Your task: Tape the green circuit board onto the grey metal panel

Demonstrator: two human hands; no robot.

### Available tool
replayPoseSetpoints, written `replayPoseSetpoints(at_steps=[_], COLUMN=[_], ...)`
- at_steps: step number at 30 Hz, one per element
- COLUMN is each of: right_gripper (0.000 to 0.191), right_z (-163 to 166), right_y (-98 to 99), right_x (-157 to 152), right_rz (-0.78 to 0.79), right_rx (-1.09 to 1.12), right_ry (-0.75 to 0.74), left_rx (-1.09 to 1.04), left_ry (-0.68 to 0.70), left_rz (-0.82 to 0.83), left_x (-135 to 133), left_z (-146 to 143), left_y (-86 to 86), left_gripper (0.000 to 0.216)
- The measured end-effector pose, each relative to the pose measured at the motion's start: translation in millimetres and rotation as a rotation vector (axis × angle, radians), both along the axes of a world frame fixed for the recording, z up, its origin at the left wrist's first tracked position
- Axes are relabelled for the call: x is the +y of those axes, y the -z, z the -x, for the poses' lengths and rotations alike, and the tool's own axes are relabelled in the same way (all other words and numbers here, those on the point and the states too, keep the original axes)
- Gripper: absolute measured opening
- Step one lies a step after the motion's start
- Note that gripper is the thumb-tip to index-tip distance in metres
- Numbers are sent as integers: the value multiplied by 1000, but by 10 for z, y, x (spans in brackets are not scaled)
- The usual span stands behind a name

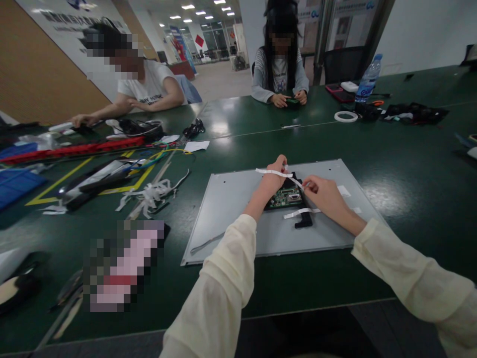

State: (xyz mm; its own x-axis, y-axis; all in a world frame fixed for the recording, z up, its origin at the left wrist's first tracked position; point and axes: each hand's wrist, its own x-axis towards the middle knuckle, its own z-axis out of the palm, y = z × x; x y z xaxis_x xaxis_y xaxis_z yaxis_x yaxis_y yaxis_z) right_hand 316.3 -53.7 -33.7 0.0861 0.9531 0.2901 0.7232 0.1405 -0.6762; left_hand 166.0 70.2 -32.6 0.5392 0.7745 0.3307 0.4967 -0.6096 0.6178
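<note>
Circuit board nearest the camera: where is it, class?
In the head view, the circuit board sits right of centre on the grey panel, below the left hand and left of the right hand.

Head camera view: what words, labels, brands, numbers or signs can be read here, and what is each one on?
"YORK", probably, on the white shirt of the person at the left; the letters beside it are unclear.
Wall sign, upper left: too blurred to read.
Upper-right lettering: too small to read.
Bottle label: too blurred to read.
Circuit board: any markings are too small to read.
</note>
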Motion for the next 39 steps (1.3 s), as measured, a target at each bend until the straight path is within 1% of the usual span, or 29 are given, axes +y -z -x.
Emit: replayPoseSetpoints(at_steps=[8, 13, 16, 19, 24, 28, 32, 36, 39], right_gripper=[15, 16, 15, 13, 15, 10, 12, 18, 24], right_z=[-4, 1, 7, 11, 27, 34, -13, -101, -151], right_y=[-14, -35, -42, -37, -32, -34, -35, -34, -32], right_x=[-6, -9, -6, -1, -7, 5, 34, 43, 43], right_rz=[25, 73, 91, 84, 63, 72, 94, 91, 98], right_rx=[-33, -95, -150, -231, -304, -357, -314, -189, -133], right_ry=[16, 5, -1, 0, 52, 57, 7, -93, -104], left_rx=[86, 174, 198, 262, 322, 333, 346, 360, 387], left_ry=[-11, -57, -93, -63, -66, -68, -52, -47, -55], left_rz=[-80, -139, -135, -121, -112, -114, -70, -58, -51], left_x=[41, 55, 79, 110, 103, 67, 47, 25, 8], left_z=[-14, -45, -58, -57, -57, -66, -63, -61, -64], left_y=[74, 61, 59, 66, 42, -9, -70, -113, -125], left_gripper=[22, 13, 8, 7, 9, 14, 17, 18, 20])
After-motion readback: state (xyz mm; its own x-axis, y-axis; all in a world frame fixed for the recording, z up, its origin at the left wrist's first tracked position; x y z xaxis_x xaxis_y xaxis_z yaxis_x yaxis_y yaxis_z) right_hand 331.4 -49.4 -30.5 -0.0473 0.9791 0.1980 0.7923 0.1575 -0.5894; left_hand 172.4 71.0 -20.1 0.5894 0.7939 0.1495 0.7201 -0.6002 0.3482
